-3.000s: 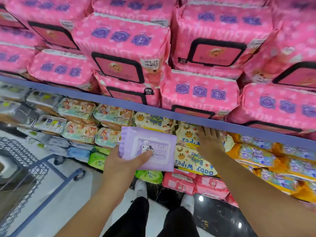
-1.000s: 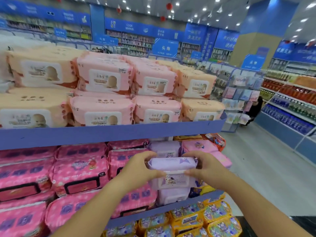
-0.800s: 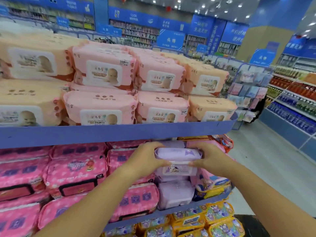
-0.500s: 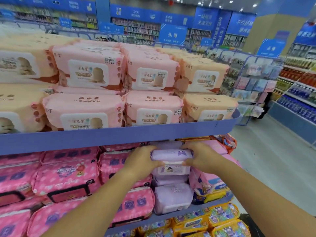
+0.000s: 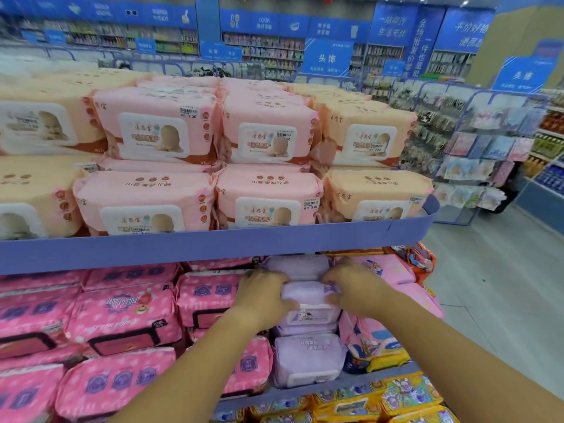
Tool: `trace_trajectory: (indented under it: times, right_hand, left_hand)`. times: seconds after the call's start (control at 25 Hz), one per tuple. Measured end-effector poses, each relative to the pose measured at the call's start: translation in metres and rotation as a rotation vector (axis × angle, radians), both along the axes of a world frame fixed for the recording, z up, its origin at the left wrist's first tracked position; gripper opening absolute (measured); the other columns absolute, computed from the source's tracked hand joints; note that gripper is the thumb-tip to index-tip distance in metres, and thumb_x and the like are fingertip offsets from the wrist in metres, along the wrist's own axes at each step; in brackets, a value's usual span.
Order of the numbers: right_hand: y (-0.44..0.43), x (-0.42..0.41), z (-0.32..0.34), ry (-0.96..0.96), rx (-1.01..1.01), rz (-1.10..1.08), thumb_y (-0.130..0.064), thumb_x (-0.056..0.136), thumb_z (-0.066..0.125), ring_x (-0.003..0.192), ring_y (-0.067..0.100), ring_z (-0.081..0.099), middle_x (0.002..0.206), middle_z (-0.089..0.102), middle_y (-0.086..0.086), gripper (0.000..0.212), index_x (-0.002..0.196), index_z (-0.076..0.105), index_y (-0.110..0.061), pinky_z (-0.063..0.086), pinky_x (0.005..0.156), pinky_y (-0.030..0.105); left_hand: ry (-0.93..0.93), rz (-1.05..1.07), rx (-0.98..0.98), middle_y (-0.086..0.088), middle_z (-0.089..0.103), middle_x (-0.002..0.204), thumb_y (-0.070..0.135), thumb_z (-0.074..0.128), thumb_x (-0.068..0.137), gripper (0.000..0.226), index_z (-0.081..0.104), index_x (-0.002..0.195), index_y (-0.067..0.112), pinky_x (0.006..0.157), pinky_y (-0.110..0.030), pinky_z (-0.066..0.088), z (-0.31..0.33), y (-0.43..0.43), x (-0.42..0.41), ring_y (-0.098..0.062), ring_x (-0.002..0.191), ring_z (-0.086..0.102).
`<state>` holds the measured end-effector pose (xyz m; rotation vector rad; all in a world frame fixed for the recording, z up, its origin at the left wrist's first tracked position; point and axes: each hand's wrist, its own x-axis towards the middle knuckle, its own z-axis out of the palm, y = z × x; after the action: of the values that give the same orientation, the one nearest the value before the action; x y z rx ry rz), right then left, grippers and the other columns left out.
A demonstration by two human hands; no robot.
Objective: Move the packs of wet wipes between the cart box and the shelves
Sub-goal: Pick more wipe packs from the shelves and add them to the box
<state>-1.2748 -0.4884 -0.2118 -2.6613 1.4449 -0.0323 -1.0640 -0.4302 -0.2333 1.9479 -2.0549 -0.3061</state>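
Note:
A lilac pack of wet wipes [image 5: 308,303] sits on top of a stack of the same lilac packs [image 5: 306,358] on the middle shelf [image 5: 305,389]. My left hand [image 5: 262,293] grips its left end and my right hand [image 5: 354,288] grips its right end, both reaching in under the upper shelf's blue lip [image 5: 213,244]. Another lilac pack [image 5: 297,265] lies further back, above the one held. The cart box is out of view.
Bright pink packs [image 5: 122,315] fill the middle shelf to the left, pink cartoon packs [image 5: 387,325] press in on the right. Pale pink and peach baby-wipe packs [image 5: 262,196] crowd the upper shelf. Yellow packs [image 5: 381,401] lie below. An aisle [image 5: 500,288] opens to the right.
Three seconds ago my left hand alone held the lilac pack by a lower shelf. Since then both hands have carried it up and pushed it deeper onto the lilac stack under the upper shelf.

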Motion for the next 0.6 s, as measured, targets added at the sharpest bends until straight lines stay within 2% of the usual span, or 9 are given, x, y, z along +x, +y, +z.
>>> trace_trajectory:
  times: [0.08,0.2,0.28,0.4,0.48,0.6]
  right_hand:
    - [0.003,0.003,0.0,-0.059,0.017,-0.015,-0.034,0.088,0.068,0.1,0.024,0.052,0.091,0.059,0.005,0.016,0.086,0.065,-0.018,0.036,0.07,0.03]
    - [0.011,0.008,-0.004,-0.28,0.056,-0.083,-0.035,0.093,0.065,0.093,0.023,0.061,0.094,0.072,0.005,0.024,0.095,0.075,-0.013,0.049,0.076,0.034]
    - [0.019,0.011,-0.005,-0.471,0.135,-0.204,-0.033,0.095,0.063,0.09,0.016,0.065,0.094,0.074,0.0,0.022,0.097,0.075,-0.015,0.051,0.078,0.03]
    - [0.034,0.014,-0.004,-0.703,0.196,-0.336,-0.029,0.098,0.06,0.085,0.009,0.064,0.089,0.073,-0.005,0.017,0.097,0.073,-0.018,0.045,0.069,0.013]
    - [0.045,0.017,-0.002,-0.89,0.239,-0.407,-0.026,0.099,0.06,0.089,0.004,0.065,0.096,0.073,-0.004,0.014,0.102,0.072,-0.019,0.045,0.072,0.008]
    - [0.064,0.022,-0.004,-1.072,0.307,-0.443,-0.026,0.098,0.062,0.102,-0.009,0.058,0.113,0.067,-0.011,0.023,0.12,0.065,-0.019,0.044,0.076,0.003]
  left_hand:
    - [0.061,-0.016,0.073,0.001,0.073,0.122,0.048,0.076,0.084,0.046,0.071,0.123,0.025,0.097,-0.032,0.05,0.003,-0.002,0.006,-0.024,0.115,0.065]
    - [0.26,0.009,0.117,0.001,0.067,0.133,0.038,0.072,0.091,0.049,0.064,0.137,0.022,0.102,-0.03,0.048,0.005,0.001,0.009,-0.021,0.122,0.062]
    - [0.452,0.043,0.099,0.004,0.064,0.134,0.031,0.071,0.093,0.049,0.061,0.139,0.019,0.101,-0.024,0.045,0.004,0.004,0.008,-0.017,0.124,0.06]
    - [0.785,0.122,0.066,0.003,0.061,0.133,0.024,0.071,0.095,0.047,0.059,0.139,0.016,0.101,-0.024,0.042,0.005,0.016,0.007,-0.013,0.121,0.059]
    - [0.959,0.137,0.06,0.001,0.062,0.135,0.022,0.07,0.096,0.045,0.057,0.138,0.016,0.103,-0.027,0.046,0.005,0.023,0.01,-0.012,0.12,0.06]
    - [1.083,0.136,0.078,0.004,0.063,0.132,0.025,0.068,0.098,0.04,0.054,0.136,0.023,0.092,-0.014,0.046,0.006,0.046,0.014,0.0,0.116,0.06]
